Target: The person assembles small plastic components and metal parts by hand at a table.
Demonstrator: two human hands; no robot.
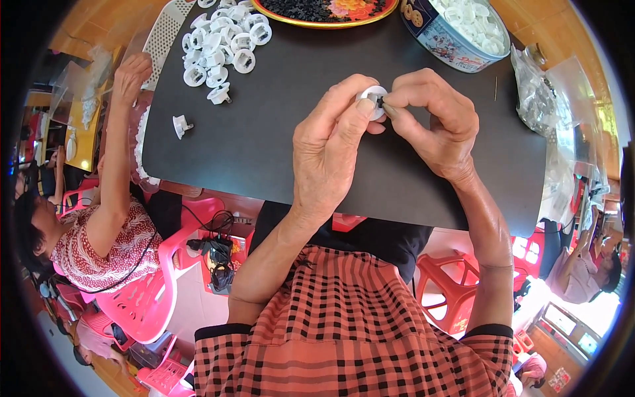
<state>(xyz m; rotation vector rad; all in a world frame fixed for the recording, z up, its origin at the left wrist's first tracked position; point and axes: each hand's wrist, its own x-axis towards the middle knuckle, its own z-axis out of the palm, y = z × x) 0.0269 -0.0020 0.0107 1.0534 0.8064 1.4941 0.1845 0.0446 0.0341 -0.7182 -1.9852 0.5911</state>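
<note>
Fingers (365, 109) around white ring (374, 96)

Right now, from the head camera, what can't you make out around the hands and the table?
- White plastic ring: mostly covered by left hand and right hand fingers; the small dark part at its centre is too small to identify.
- Tray of dark pieces: cut off by top edge.
- Tin of white parts: top cropped.
- Clear bags: contents blurred near rim.

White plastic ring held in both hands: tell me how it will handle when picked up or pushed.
The white plastic ring looks stiff, keeping its round shape between left hand and right hand. Probably light, since fingertips alone hold it. Loose rings lie flat, so sliding seems likelier than rolling.
</note>
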